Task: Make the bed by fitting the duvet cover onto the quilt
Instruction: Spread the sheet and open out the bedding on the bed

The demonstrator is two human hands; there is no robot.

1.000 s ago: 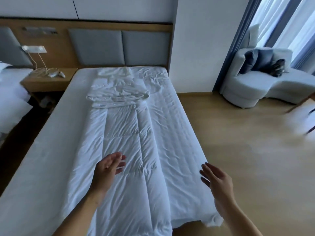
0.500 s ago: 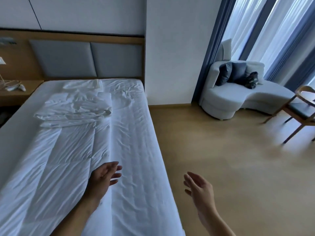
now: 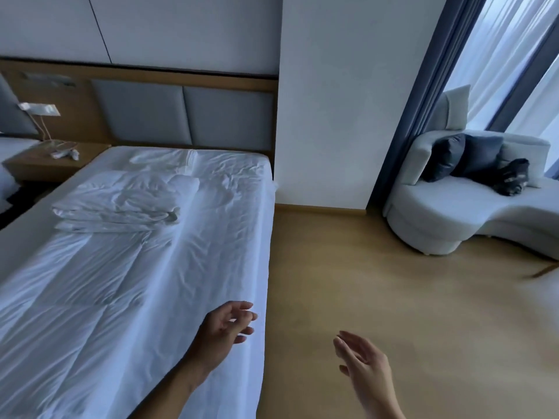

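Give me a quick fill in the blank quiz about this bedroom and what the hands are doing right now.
1. The folded duvet cover lies on the ____.
2. Both hands, left and right, hold ____.
3. The right hand hovers above the wooden ____.
4. The dark cushions sit on the pale ____.

Missing words: bed; nothing; floor; sofa

A curved pale sofa (image 3: 453, 213) stood by the curtained window (image 3: 508, 55), with dark cushions (image 3: 465, 157) and a black bag (image 3: 512, 176) on its seat. A wooden nightstand (image 3: 36, 164) sat left of the bed, carrying a small lamp (image 3: 40, 111). Grey padded panels (image 3: 184, 116) lined the headboard wall above a wood floor (image 3: 393, 297).
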